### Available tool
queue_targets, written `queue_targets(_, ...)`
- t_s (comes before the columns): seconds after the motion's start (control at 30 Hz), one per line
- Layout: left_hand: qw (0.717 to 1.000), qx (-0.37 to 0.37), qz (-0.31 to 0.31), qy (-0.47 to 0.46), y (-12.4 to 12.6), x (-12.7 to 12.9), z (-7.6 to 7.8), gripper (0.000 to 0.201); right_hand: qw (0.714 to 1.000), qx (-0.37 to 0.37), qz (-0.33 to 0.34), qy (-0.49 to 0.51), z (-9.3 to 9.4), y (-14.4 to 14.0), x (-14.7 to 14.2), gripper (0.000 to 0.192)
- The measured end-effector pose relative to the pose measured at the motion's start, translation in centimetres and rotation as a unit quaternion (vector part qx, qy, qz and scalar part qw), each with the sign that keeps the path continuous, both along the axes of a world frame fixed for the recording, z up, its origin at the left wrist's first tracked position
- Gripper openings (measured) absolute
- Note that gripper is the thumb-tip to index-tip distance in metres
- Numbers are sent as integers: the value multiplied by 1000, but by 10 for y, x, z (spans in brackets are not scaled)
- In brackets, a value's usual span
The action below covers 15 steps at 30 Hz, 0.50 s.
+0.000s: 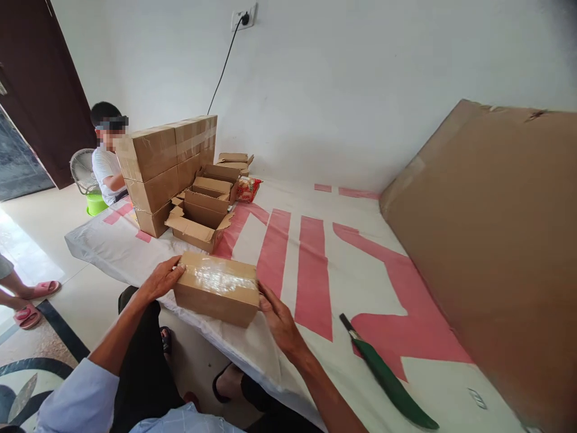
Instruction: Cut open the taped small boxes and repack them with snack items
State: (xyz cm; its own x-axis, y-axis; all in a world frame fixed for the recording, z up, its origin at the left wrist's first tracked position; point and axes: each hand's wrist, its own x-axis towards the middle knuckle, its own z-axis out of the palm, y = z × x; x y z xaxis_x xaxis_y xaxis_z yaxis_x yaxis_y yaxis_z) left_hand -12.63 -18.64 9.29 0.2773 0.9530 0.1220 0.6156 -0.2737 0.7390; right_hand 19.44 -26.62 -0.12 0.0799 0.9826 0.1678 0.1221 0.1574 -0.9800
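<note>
A closed cardboard box with shiny clear tape along its top sits at the near edge of the covered table, between my hands. My left hand grips its left end, thumb near the top edge. At the box's right end, my right hand presses with its fingers; part of them is hidden behind the corner. Off to the right lies a knife-like tool with a dark handle and a long, curved green blade or sheath.
Stacked taped boxes stand at the table's left. Beside them are open boxes and a red packet. A large cardboard sheet leans at right. Beyond the stack is another person; someone's feet in pink sandals show at left.
</note>
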Motion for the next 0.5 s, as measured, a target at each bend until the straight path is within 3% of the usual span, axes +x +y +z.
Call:
queue_targets(0.13, 995, -1, -32, -95, -17, 31, -9, 53, 997, -41, -57, 18, -11, -19, 40, 77)
queue_targets(0.3, 984, 55, -12, -168, -16, 50, -24, 32, 995, -44, -82, 27, 1, -29, 44, 75)
queue_targets(0.43, 975, 45, -21, -216, -11, 46, -29, 32, 989, -12, -121, -84, 14, -35, 57, 64)
queue_targets(0.5, 973, 0, -27, -228, -10, 41, -29, 38, 963, 5, -181, -200, 9, -43, 81, 61)
